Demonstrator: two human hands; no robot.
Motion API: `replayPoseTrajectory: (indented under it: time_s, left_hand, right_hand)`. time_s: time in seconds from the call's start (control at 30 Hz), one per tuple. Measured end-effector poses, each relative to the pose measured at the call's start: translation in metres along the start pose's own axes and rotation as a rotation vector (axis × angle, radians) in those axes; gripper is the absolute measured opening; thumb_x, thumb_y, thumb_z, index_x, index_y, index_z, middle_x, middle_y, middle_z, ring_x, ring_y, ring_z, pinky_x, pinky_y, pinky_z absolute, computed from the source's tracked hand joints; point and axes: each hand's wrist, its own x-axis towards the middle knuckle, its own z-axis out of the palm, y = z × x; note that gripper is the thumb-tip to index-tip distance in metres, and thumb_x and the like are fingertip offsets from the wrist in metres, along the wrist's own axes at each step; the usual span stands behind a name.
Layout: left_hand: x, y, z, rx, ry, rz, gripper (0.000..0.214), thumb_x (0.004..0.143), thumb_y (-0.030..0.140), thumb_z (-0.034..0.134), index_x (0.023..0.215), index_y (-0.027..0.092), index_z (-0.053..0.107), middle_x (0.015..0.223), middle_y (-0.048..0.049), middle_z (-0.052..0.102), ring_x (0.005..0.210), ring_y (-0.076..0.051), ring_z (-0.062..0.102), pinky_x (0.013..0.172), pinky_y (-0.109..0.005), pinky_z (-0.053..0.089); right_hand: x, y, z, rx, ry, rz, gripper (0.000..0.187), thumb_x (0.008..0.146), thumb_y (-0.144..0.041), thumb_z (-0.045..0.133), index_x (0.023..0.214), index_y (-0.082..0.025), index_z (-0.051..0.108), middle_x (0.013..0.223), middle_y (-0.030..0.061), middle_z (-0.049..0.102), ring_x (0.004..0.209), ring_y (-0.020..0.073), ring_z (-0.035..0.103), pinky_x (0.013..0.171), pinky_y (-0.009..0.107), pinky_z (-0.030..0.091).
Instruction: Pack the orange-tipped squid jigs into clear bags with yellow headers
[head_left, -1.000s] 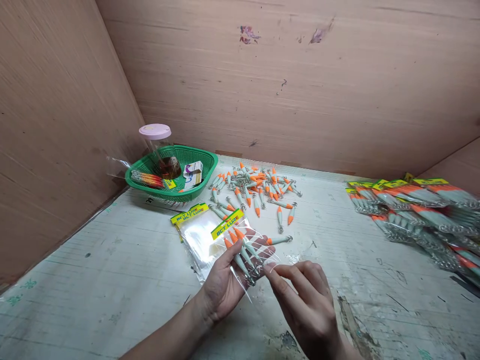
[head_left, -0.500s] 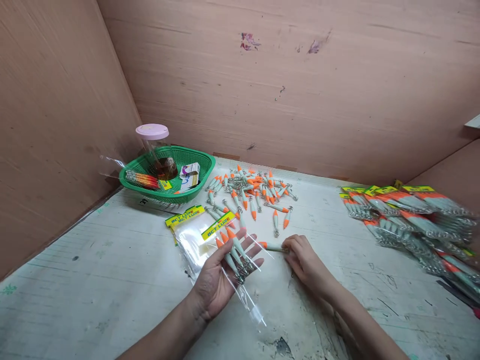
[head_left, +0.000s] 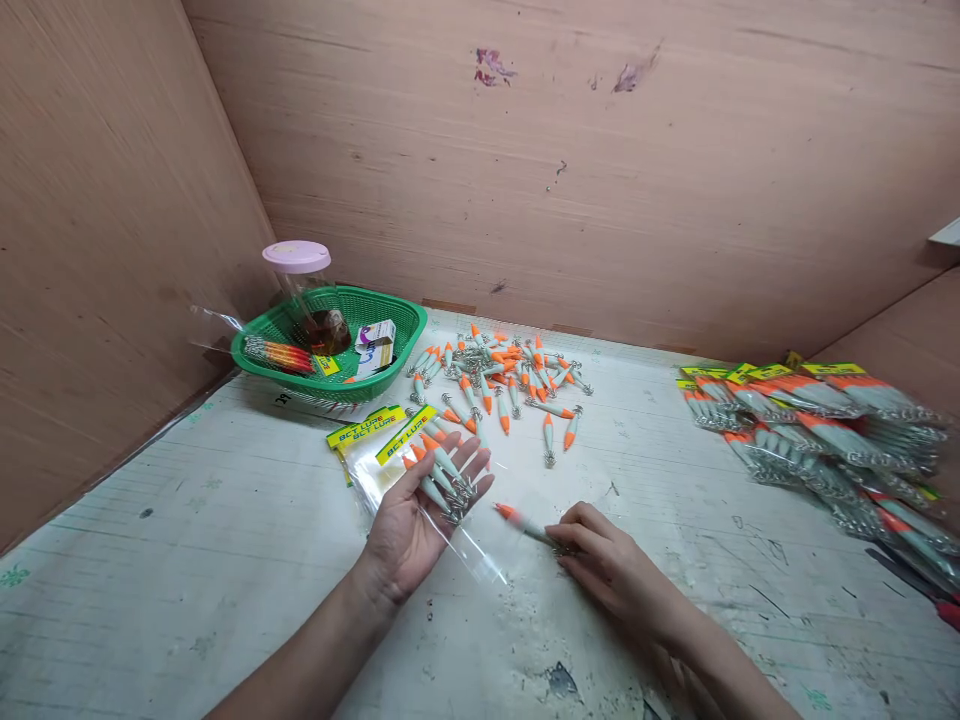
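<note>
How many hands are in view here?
2. The left hand lies palm up under a clear bag of lures; the right hand pinches one loose lure by its hook end. No other hands show.

Clear glossy plastic bag [head_left: 420, 480] with yellow card header, centre frame. Orange-tipped pale lures [head_left: 510, 375], smooth plastic with metal hooks, centre. Green plastic mesh basket [head_left: 330, 340], upper left. Matt plywood walls [head_left: 600, 180]. Worn, scuffed white tabletop [head_left: 225, 540].

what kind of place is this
Probably a small packing bench for fishing lures: loose orange-tipped lures heaped on the table, a clear bag of them on the left hand, a single lure pinched by the right hand, filled packs stacked at right.
</note>
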Motion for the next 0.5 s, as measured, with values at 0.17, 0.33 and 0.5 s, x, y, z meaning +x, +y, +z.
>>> replayPoseTrajectory:
  time_s: [0.17, 0.33, 0.5]
  left_hand:
    - [0.002, 0.002, -0.001, -0.022, 0.002, 0.004, 0.043, 0.089, 0.016, 0.045, 0.131, 0.010, 0.043, 0.106, -0.0147, 0.069, 0.100, -0.026, 0.065, 0.087, -0.042, 0.054]
    - [0.003, 0.001, -0.003, -0.010, -0.007, 0.001, 0.042, 0.088, 0.015, 0.046, 0.129, 0.010, 0.046, 0.108, -0.0146, 0.068, 0.101, -0.025, 0.064, 0.087, -0.041, 0.054]
    - [0.003, 0.000, -0.004, 0.001, -0.004, 0.009, 0.041, 0.087, 0.015, 0.047, 0.127, 0.009, 0.047, 0.109, -0.0157, 0.067, 0.100, -0.026, 0.065, 0.085, -0.041, 0.055]
  right_hand:
    - [-0.004, -0.010, -0.002, 0.066, -0.107, 0.025, 0.032, 0.084, -0.007, 0.046, 0.112, -0.020, 0.053, 0.098, 0.0078, 0.053, 0.085, 0.0156, 0.057, 0.072, 0.027, 0.051]
    - [-0.006, -0.015, -0.009, 0.089, -0.183, -0.008, 0.036, 0.087, -0.007, 0.043, 0.119, -0.021, 0.051, 0.106, 0.0093, 0.055, 0.095, 0.0157, 0.056, 0.080, 0.027, 0.049]
    - [-0.005, -0.022, -0.005, -0.036, -0.223, -0.055, 0.038, 0.085, -0.006, 0.045, 0.120, -0.023, 0.051, 0.103, 0.0061, 0.058, 0.089, 0.0145, 0.056, 0.074, 0.024, 0.047]
